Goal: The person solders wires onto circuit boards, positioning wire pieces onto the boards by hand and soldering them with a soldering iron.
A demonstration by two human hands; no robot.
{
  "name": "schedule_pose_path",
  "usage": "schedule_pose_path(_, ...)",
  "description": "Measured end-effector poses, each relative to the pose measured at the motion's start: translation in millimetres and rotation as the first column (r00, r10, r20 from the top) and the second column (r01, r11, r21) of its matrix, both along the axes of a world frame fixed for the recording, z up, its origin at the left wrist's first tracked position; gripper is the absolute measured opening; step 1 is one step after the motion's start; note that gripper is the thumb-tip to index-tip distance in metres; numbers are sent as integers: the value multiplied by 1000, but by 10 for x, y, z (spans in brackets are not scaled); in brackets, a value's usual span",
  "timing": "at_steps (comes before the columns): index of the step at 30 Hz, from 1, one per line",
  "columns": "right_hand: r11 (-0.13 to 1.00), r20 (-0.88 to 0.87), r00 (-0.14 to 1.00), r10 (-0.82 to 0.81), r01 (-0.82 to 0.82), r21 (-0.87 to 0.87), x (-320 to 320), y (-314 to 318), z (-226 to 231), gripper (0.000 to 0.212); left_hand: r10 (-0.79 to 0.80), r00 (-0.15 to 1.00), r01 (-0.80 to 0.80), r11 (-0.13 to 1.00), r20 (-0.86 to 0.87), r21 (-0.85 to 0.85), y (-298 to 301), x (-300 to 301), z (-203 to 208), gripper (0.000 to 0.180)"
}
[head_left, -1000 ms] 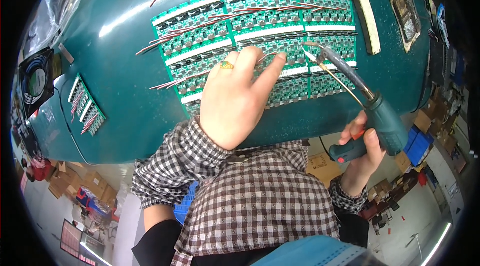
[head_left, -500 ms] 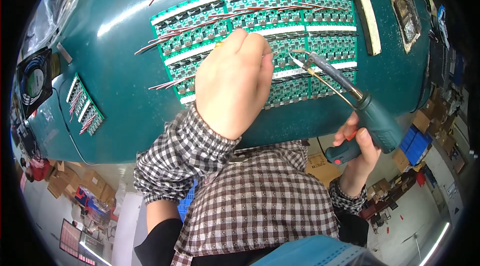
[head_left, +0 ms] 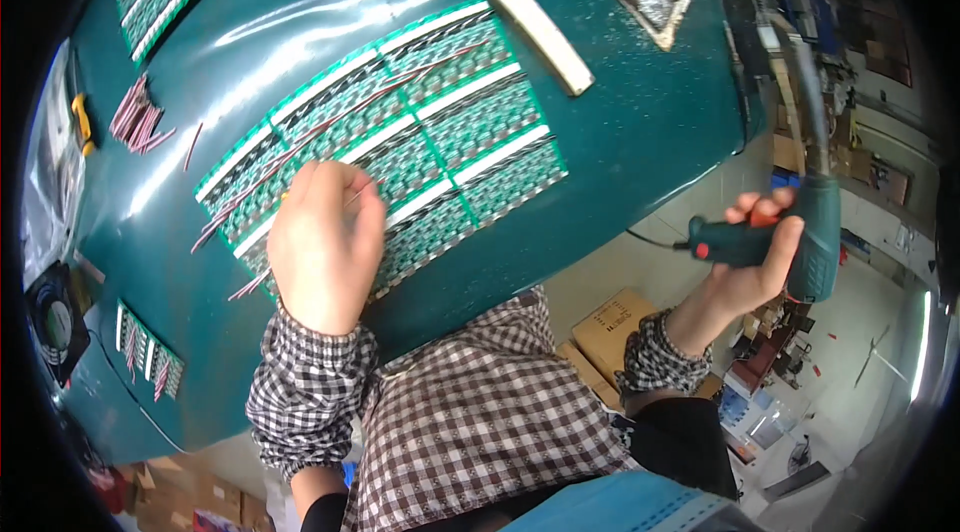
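Over circuit boards point(head_left: 485, 119) part-laid with red wires point(head_left: 340, 116), apparently unfinished at lower right, with left hand point(head_left: 325, 247) drawn narrow, contents unclear, and, well aside, right hand point(head_left: 748, 277) around soldering gun point(head_left: 822, 227).

- Large green circuit-board panel point(head_left: 490, 112): lying partly hidden beneath the left hand point(head_left: 325, 242); its components appearing too small to tell apart.
- Left hand: obscuring whatever its fingertips are pinching.
- Dark green soldering gun point(head_left: 822, 232): blurring along its barrel toward the tip; the right hand point(head_left: 745, 274) covering part of its grip.
- Black fan point(head_left: 55, 320): fading into the dark left rim.
- Blue face mask point(head_left: 620, 510): running off the lower edge.
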State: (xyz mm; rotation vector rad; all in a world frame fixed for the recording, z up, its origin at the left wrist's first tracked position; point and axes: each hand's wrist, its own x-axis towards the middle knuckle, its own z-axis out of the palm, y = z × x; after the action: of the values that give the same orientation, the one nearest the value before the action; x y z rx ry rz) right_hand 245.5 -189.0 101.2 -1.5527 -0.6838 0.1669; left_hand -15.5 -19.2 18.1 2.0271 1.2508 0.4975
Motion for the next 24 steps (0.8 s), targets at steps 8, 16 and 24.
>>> schedule_pose_path(8,966,8,976,-220,219,-136,412,254,-233,22,15,1000,-15,1000,-18,-12,4,193,20,7)
schedule_pose_path(16,991,-595,797,101,-134,-12,171,34,-167,30,20,1000,-19,1000,11,-16,15,212,9,9)
schedule_pose_path(24,956,-840,486,244,-265,124,-22,-14,-252,35,3,999,-5,998,39,60,11,196,-68,9)
